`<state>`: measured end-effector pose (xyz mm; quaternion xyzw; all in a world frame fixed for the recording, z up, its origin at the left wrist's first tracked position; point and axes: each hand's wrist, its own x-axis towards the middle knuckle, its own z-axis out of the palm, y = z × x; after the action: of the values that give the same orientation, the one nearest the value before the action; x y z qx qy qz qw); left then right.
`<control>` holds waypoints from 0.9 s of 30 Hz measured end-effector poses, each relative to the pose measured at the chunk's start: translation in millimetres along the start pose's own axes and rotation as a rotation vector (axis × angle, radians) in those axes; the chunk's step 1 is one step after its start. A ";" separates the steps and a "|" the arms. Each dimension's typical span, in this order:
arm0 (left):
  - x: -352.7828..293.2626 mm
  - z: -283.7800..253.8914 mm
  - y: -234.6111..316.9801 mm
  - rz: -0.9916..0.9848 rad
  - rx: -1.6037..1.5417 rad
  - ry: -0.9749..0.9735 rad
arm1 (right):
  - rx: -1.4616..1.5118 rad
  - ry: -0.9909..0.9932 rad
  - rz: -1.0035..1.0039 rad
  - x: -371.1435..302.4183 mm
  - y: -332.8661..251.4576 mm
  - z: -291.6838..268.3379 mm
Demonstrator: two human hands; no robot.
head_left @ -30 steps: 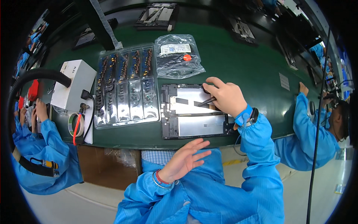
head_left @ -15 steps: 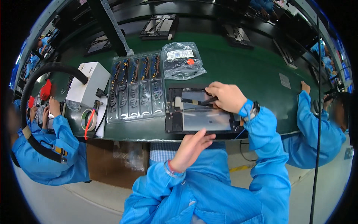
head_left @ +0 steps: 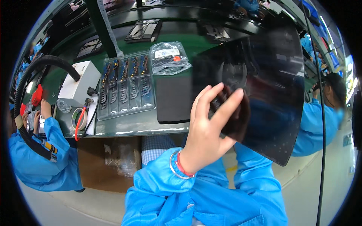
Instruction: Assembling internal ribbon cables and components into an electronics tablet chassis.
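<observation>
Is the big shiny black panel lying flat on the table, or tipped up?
Tipped up: the panel slants, its bottom corner hanging past the table, with the left hand open in front.

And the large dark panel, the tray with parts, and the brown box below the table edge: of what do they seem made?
Dark panel: glass or glossy plastic, I cannot tell which; its smooth black face shows reflections. Tray: probably thin clear plastic, shiny, with moulded compartments. Brown box: likely cardboard, matte brown.

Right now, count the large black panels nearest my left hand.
2: a raised panel behind the left hand, a flat panel on the table further left. Others may be hidden.
</observation>
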<state>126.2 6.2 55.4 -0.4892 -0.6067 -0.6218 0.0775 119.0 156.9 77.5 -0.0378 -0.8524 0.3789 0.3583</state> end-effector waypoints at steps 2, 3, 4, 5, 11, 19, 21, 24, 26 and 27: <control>-10.6 -4.9 6.7 0.075 0.275 -0.021 | 0.015 0.010 0.005 8.1 -6.2 8.0; -17.4 -4.7 8.1 0.057 0.334 -0.012 | 0.029 0.014 0.006 -7.0 -13.0 4.2; -21.0 -9.0 11.7 0.038 0.407 -0.050 | 0.044 0.016 0.009 -14.8 -12.2 -10.5; -27.2 -9.5 12.5 0.033 0.441 -0.039 | 0.064 0.014 0.013 -10.7 -11.1 -12.7; -47.6 -11.6 16.4 0.009 0.612 -0.031 | 0.169 -0.002 0.067 -4.2 -14.3 22.1; -51.2 -10.5 8.4 0.003 0.666 -0.051 | 0.284 -0.003 0.148 -2.2 -1.2 15.7; -37.4 -1.8 -5.5 0.044 0.409 -0.070 | 0.297 0.000 0.170 -12.9 2.6 -3.4; -15.8 -14.4 -14.6 -0.026 -0.075 -0.038 | 0.386 -0.040 0.159 -21.4 -5.7 -12.6; -10.9 5.6 -20.0 -0.196 -0.351 -0.038 | 0.400 -0.041 0.185 -13.3 1.1 -15.3; -15.1 15.3 -28.6 -0.299 -0.353 -0.054 | 0.051 -0.082 0.016 0.1 6.7 -15.9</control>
<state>122.1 18.6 22.1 -0.4163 -0.5561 -0.7095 -0.1187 127.7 171.5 80.3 -0.0197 -0.8562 0.4045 0.3209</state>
